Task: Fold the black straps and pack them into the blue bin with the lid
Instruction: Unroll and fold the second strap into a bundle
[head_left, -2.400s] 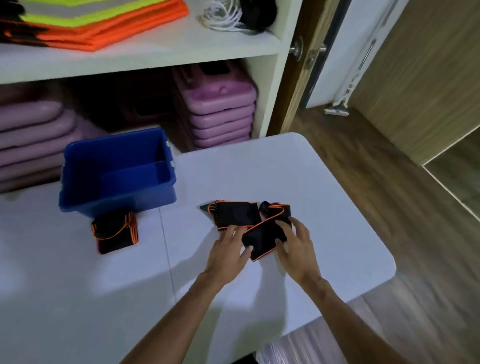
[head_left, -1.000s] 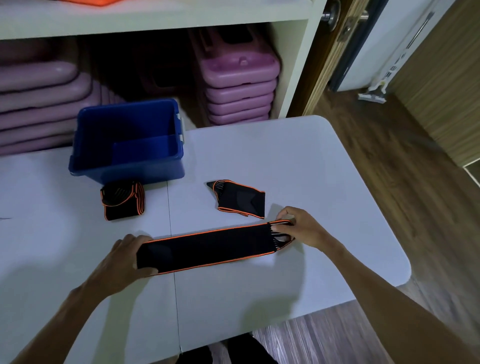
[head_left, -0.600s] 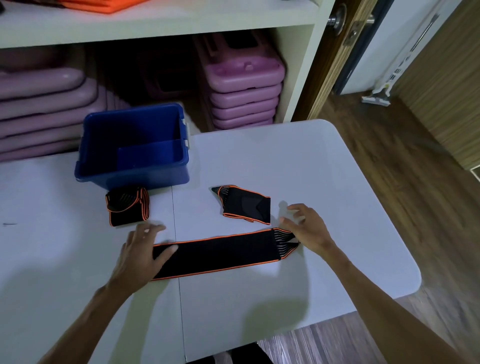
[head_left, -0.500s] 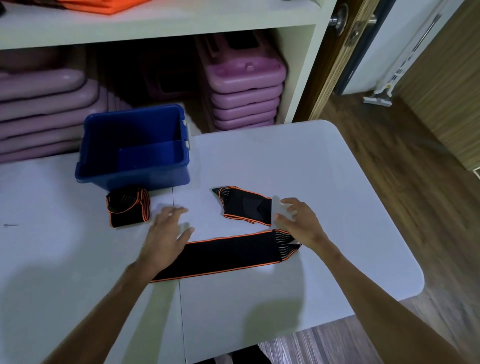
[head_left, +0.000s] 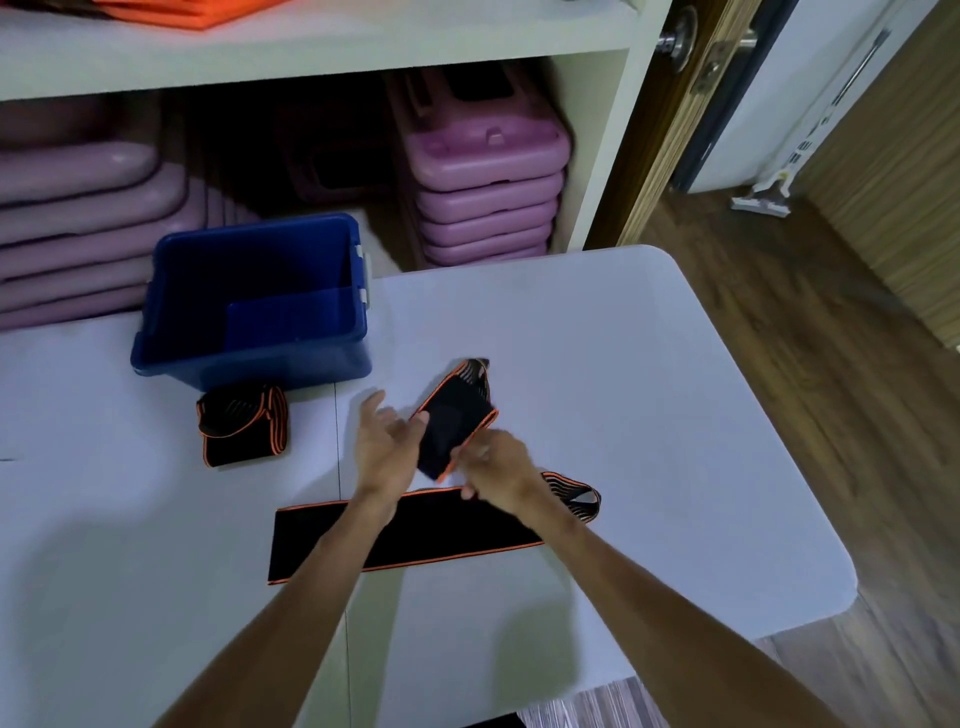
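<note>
A long black strap with orange edges (head_left: 415, 535) lies flat across the white table (head_left: 649, 415). Above it, my right hand (head_left: 493, 467) pinches the near end of a shorter folded black strap (head_left: 457, 415) and holds it tilted off the table. My left hand (head_left: 387, 441) is beside that strap with fingers spread, touching its left edge. A rolled black strap (head_left: 241, 423) sits in front of the open blue bin (head_left: 249, 358), which stands at the table's back left. No lid is in view.
Behind the table a white shelf unit (head_left: 322, 57) holds stacks of purple plastic steps (head_left: 483, 182) and orange cloth on top. A wooden door (head_left: 670, 104) and wood floor (head_left: 779, 312) are to the right.
Both hands left the long strap lying flat on the table. My right hand picked up the shorter folded strap from behind it, and my left hand came over to meet it.
</note>
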